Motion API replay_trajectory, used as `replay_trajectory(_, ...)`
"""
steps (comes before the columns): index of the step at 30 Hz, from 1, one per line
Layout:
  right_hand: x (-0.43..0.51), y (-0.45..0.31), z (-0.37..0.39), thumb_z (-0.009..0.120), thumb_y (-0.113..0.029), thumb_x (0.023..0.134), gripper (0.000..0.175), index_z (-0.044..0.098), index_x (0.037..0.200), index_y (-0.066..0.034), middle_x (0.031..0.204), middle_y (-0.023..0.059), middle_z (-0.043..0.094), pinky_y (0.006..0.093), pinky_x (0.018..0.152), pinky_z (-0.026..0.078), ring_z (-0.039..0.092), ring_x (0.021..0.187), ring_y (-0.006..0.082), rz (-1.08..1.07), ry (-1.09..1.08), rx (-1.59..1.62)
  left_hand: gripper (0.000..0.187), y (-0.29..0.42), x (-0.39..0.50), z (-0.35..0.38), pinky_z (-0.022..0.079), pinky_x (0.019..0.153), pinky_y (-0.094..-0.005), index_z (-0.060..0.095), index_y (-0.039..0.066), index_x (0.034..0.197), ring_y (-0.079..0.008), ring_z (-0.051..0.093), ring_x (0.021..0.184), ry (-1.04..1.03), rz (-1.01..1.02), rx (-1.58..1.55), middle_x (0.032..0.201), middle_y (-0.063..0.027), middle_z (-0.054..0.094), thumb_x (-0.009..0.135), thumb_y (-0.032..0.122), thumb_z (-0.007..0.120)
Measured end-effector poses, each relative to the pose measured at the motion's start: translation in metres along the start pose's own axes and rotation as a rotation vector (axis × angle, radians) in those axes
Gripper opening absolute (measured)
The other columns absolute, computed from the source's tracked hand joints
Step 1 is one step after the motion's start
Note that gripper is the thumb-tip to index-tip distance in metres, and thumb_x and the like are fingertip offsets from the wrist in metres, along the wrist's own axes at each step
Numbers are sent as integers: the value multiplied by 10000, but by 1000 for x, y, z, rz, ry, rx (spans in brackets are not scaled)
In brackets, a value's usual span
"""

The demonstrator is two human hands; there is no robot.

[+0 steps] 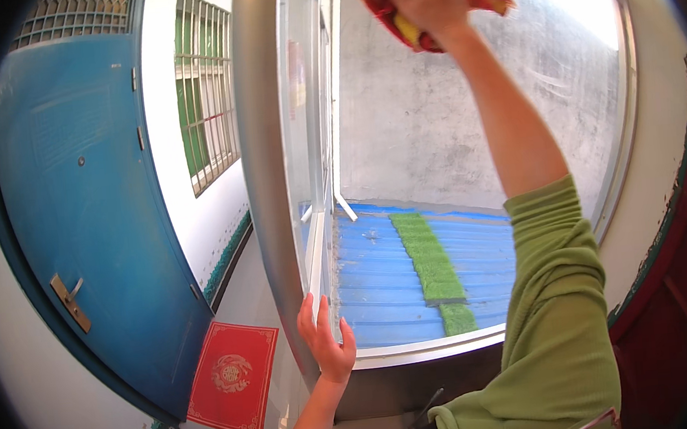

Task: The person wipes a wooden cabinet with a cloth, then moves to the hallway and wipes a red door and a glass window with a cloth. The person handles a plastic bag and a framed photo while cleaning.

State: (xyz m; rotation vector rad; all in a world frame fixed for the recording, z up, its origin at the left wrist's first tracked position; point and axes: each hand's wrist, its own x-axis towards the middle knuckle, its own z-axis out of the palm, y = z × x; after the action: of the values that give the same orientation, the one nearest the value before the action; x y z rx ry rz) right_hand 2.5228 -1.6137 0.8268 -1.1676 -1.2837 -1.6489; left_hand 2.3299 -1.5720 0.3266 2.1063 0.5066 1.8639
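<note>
My right hand is raised high at the top of the view, gripping a crumpled red and yellow cloth. The cloth is up before the window's glass pane; part of it runs out of the picture, and a loose end sticks out to the right of the hand. Lower down, my left hand holds nothing, its fingers apart and pointing up. It is beside the metal post at the window's left corner, by the white window frame. Whether it touches the frame cannot be told.
A blue door with a lever handle stands at left. Beside it is a barred window. A red doormat lies on the floor. Outside the pane are a blue corrugated roof, a green turf strip and a grey wall.
</note>
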Motion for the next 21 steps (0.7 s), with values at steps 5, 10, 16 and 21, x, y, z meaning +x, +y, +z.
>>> replay_trajectory(5,-113,-43,20,823,-161,703,549,705,1220,-302,1348,20,522,443,973,498,517,1164,316,-254,-25,-102,524,24,25,42,321,1139,-512,554,2,1385,-418,410,1368,55,192,-59,1475,-244,456,867,46,618)
replay_trajectory(10,-165,22,-43,737,-137,758,475,733,1189,-335,1385,-31,527,407,1001,486,527,1156,295,-409,-129,-45,534,36,63,88,208,1207,-569,563,38,1406,-446,334,1456,59,343,59,1537,-224,421,878,104,606)
replay_trajectory(16,-163,235,-182,688,-117,842,459,684,1281,-253,1420,23,534,436,988,486,550,1151,359,112,37,-662,683,14,103,116,79,1229,-602,340,88,1587,-453,133,1548,18,362,240,1669,-233,196,950,238,539)
replay_trajectory(21,-203,307,-229,698,-226,840,519,594,1343,-152,1432,104,523,509,1021,467,550,1194,412,682,91,-728,688,4,107,132,12,1238,-578,270,94,1613,-447,115,1551,99,443,460,1675,-225,180,993,345,432)
